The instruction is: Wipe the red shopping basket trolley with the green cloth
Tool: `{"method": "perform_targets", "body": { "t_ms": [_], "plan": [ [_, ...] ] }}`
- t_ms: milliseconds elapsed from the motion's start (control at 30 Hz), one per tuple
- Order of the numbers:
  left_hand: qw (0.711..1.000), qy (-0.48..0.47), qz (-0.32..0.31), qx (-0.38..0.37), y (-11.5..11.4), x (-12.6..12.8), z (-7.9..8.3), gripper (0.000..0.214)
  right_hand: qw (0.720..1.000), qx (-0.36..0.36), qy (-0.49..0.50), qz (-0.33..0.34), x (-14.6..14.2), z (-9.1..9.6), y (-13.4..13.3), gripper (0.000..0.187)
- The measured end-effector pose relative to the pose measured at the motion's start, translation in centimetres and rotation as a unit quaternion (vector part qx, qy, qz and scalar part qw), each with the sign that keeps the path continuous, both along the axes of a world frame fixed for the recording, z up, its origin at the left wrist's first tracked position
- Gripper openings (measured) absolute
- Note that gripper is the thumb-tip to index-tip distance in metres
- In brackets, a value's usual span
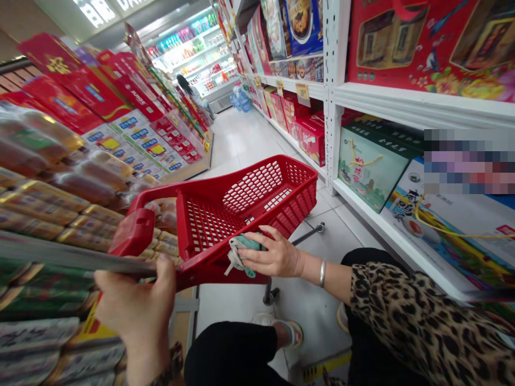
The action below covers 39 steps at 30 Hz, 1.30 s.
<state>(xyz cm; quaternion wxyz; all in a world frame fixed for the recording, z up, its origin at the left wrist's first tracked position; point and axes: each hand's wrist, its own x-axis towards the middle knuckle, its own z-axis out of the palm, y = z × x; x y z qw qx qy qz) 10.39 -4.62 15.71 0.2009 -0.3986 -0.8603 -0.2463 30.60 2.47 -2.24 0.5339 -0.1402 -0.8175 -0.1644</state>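
A red plastic cart basket stands in a shop aisle in front of me, its red handle pointing left. My right hand is closed on a teal and white cloth and presses it against the basket's near rim. A silver bangle sits on that wrist, above a leopard-print sleeve. My left hand is low on the left, its fingers curled over a grey metal bar where the bar meets the basket's red frame.
Packaged goods and red gift boxes fill the shelves on the left. White shelving with boxed goods lines the right. The tiled aisle floor runs ahead to a distant person. My knees and a sandalled foot are below.
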Motion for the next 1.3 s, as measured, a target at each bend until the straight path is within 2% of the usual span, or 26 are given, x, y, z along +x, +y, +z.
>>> {"method": "perform_targets", "body": {
  "t_ms": [167, 333, 433, 633, 900, 1067, 1200, 1300],
  "plan": [
    [1.0, 0.001, -0.002, -0.001, -0.1, -0.4, -0.2, 0.05, 1.0, -0.012, 0.013, -0.012, 1.2, -0.7, 0.6, 0.017],
    [1.0, -0.002, -0.001, 0.007, 0.0, -0.6, -0.3, 0.053, 0.997, -0.061, -0.022, -0.047, 3.3, -1.6, 1.5, 0.018],
    [1.0, -0.002, 0.0, 0.004, 0.1, -0.3, -0.2, 0.053, 0.993, -0.078, -0.031, -0.078, 4.7, -1.7, 2.1, 0.022],
    [1.0, -0.023, -0.013, 0.001, 0.0, 0.5, 0.4, 0.052, 0.984, -0.149, -0.038, -0.094, 6.8, -1.9, 2.8, 0.031],
    [1.0, -0.017, -0.016, 0.004, -0.1, -0.1, 0.2, 0.053, 0.974, -0.189, -0.02, -0.123, 9.0, -2.4, 3.9, 0.038],
    [1.0, -0.001, -0.014, -0.016, -0.2, 0.0, 0.3, 0.051, 0.948, -0.246, 0.001, -0.199, 11.1, -2.6, 5.0, 0.041],
    [1.0, 0.006, -0.009, -0.011, -0.3, 0.2, 0.3, 0.052, 0.907, -0.309, 0.056, -0.28, 12.6, -2.4, 6.1, 0.046],
    [1.0, -0.013, -0.012, -0.013, -0.4, 0.2, 0.3, 0.053, 0.877, -0.324, 0.125, -0.332, 13.4, -2.1, 6.9, 0.045]
  ]
}}
